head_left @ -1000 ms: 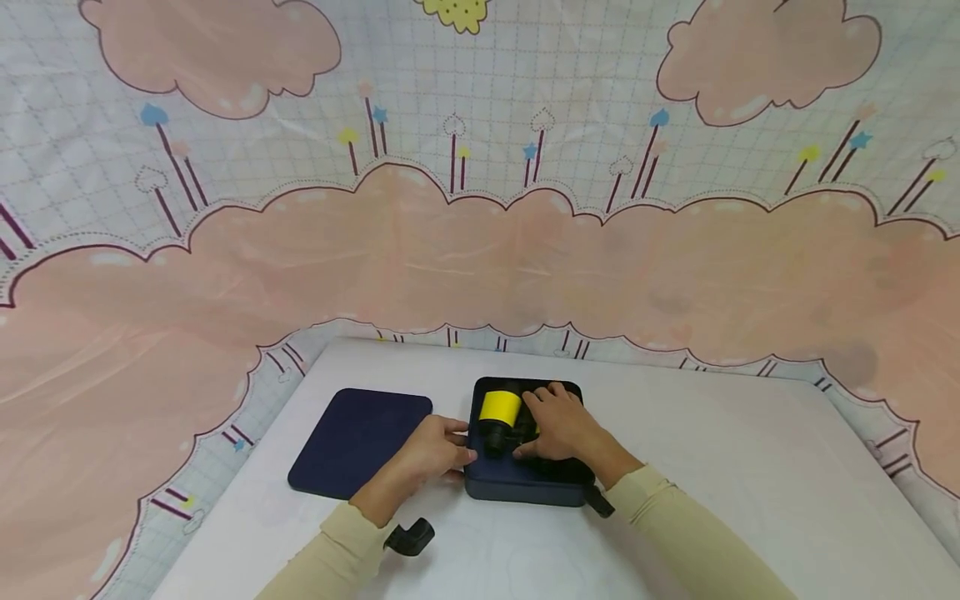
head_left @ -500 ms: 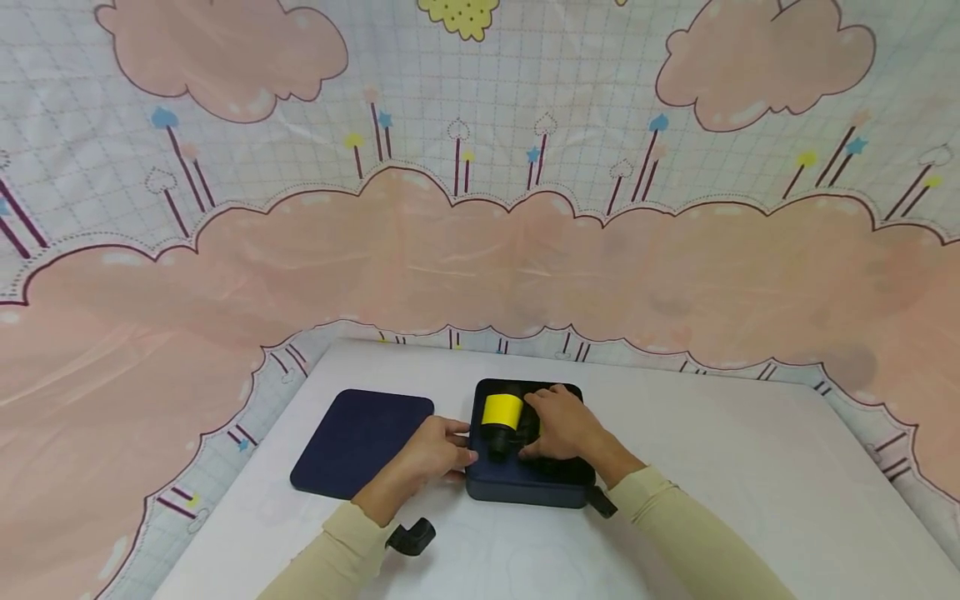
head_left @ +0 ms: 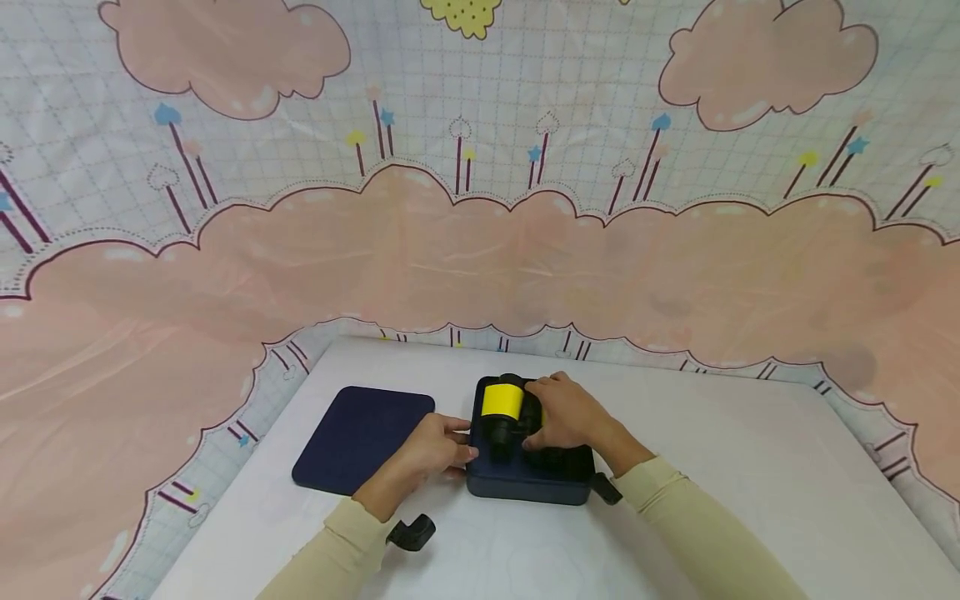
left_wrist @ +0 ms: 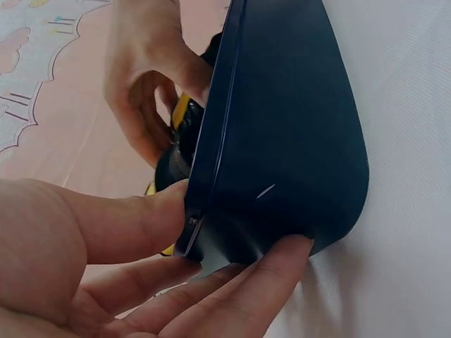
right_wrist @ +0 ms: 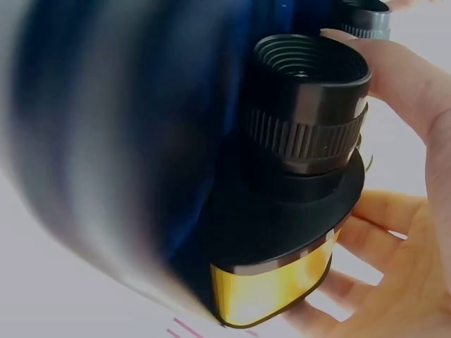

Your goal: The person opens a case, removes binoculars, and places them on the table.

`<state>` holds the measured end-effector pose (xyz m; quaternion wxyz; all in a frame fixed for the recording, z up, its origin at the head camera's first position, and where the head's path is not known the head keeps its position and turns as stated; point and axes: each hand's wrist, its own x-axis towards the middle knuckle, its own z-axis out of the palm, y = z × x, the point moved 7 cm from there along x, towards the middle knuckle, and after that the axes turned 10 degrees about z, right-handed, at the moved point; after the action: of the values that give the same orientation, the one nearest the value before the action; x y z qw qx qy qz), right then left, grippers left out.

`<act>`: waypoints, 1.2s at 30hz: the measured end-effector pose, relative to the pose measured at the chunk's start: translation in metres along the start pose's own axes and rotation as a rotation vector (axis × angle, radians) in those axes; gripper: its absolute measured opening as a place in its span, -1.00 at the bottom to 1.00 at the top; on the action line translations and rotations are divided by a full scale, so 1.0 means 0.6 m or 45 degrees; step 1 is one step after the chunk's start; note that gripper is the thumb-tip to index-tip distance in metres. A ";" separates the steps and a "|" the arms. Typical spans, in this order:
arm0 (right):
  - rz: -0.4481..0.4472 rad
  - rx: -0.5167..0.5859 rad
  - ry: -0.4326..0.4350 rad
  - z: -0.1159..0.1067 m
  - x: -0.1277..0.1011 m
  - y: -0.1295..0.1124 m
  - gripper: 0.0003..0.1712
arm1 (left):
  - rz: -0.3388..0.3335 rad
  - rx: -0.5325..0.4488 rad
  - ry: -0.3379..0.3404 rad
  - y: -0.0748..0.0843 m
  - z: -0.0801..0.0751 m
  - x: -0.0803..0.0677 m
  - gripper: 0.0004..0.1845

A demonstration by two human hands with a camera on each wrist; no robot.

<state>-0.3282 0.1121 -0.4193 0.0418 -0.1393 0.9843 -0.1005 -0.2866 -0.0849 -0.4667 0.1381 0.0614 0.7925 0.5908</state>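
Observation:
Black binoculars (head_left: pixel 502 402) with yellow panels sit partly inside a dark navy box (head_left: pixel 528 490), raised at their far end. My right hand (head_left: pixel 573 415) grips the right barrel, thumb near an eyepiece (right_wrist: pixel 310 105) and fingers curled round the body in the right wrist view. My left hand (head_left: pixel 433 450) holds the box's left side. In the left wrist view, its thumb lies at the rim and its fingers (left_wrist: pixel 282 274) bear on the outer wall near the corner. The right barrel is mostly hidden by my right hand in the head view.
A flat navy lid (head_left: pixel 345 433) lies on the white table (head_left: pixel 735 483) left of the box, partly behind my left forearm. Black wrist-camera mounts (head_left: pixel 412 533) stick out by both sleeves. A printed pink-and-white cloth (head_left: pixel 480 258) rises behind the table.
My right hand has lifted the binoculars slightly, their far end now above the box's back rim. The left hand stays at the box's side; the view has shifted a little.

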 end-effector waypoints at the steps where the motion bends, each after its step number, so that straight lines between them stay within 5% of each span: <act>1: -0.008 0.000 0.003 -0.004 -0.001 -0.001 0.09 | -0.003 -0.001 0.002 0.000 0.000 0.000 -0.33; 15: -0.052 0.028 0.027 -0.051 -0.012 -0.014 0.09 | -0.037 -0.022 0.049 -0.004 -0.004 -0.002 -0.38; 36: -0.102 -0.029 0.044 -0.100 -0.038 0.019 0.08 | -0.005 -0.072 0.063 -0.004 -0.001 0.000 -0.41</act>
<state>-0.3158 0.1408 -0.3620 0.0191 -0.1774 0.9795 -0.0931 -0.2864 -0.0861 -0.4690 0.1213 0.0415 0.7787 0.6142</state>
